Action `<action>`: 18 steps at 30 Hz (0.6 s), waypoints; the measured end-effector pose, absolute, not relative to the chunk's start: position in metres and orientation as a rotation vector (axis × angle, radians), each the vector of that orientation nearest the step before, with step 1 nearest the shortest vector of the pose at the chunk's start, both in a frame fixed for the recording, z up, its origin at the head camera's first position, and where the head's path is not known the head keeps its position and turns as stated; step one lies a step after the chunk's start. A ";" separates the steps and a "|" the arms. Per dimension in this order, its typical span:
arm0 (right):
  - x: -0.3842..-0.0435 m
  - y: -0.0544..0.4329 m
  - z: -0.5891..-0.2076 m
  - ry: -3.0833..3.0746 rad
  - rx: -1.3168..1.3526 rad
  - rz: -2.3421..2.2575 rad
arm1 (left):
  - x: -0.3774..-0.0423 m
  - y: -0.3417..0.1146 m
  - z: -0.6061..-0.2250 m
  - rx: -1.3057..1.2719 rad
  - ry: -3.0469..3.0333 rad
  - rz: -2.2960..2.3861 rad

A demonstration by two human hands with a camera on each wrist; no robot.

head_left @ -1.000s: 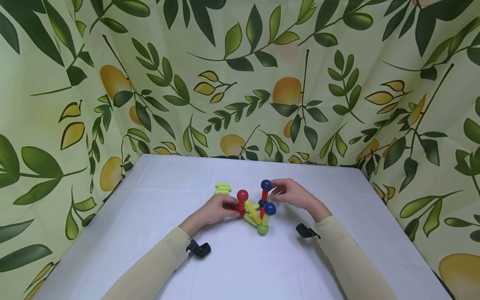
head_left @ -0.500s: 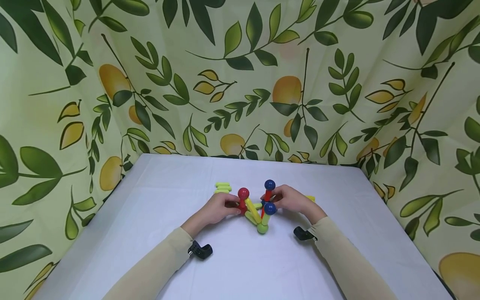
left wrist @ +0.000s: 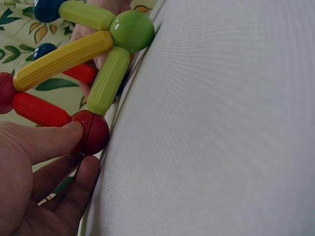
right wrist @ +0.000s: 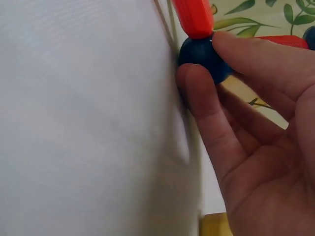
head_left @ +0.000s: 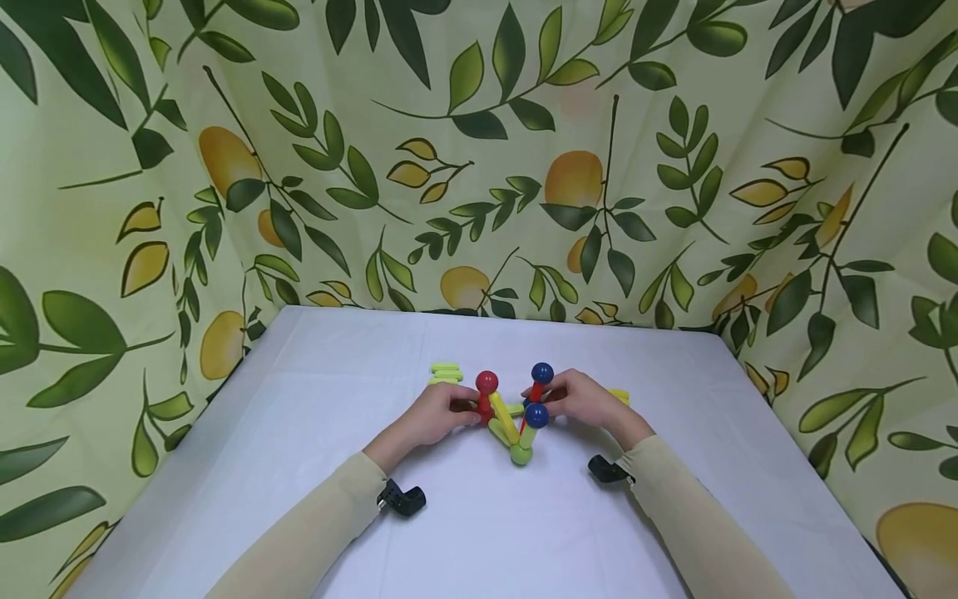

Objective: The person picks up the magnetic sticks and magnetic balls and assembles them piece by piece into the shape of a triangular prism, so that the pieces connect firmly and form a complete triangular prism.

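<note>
A structure of coloured balls and rods stands on the table between both hands. My left hand (head_left: 432,413) pinches its lower red ball (left wrist: 96,133) between thumb and fingers. Above that ball, a red rod (left wrist: 42,109) rises to an upper red ball (head_left: 486,382). My right hand (head_left: 587,399) grips a lower blue ball (right wrist: 199,53) on the opposite side, where red rods join it. A yellow rod (head_left: 505,418) slants from the upper red ball down to the green ball (head_left: 520,454) at the front. Two more blue balls top the right side, one being the nearer blue ball (head_left: 536,415).
Several light green rods (head_left: 446,371) lie behind my left hand. Yellow pieces (head_left: 619,395) sit beyond my right wrist, partly hidden. A white cloth covers the table (head_left: 479,532), and a leaf-patterned curtain (head_left: 479,208) hangs behind it.
My right hand has come down from beside the top blue ball to the lower blue ball. The rear blue upright has shifted slightly right, and the green ball slightly left. Yellow pieces have come into sight.
</note>
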State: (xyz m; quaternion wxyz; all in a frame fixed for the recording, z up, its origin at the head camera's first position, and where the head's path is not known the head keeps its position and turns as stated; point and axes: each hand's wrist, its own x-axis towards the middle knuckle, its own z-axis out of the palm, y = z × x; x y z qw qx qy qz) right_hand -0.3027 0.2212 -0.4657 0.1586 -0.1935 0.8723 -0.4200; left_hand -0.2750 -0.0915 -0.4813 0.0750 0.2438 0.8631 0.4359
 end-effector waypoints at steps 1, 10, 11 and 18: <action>-0.303 0.222 -0.464 2.495 -0.562 -1.196 | -0.275 -0.091 -0.481 0.731 2.590 1.307; -0.304 0.254 -0.433 2.713 -0.539 -1.087 | -0.275 -0.091 -0.482 0.727 2.576 1.313; -0.305 0.260 -0.429 2.752 -0.531 -1.066 | -0.275 -0.091 -0.482 0.729 2.577 1.312; -0.304 0.294 -0.413 2.900 -0.423 -0.949 | -0.276 -0.092 -0.482 0.723 2.567 1.326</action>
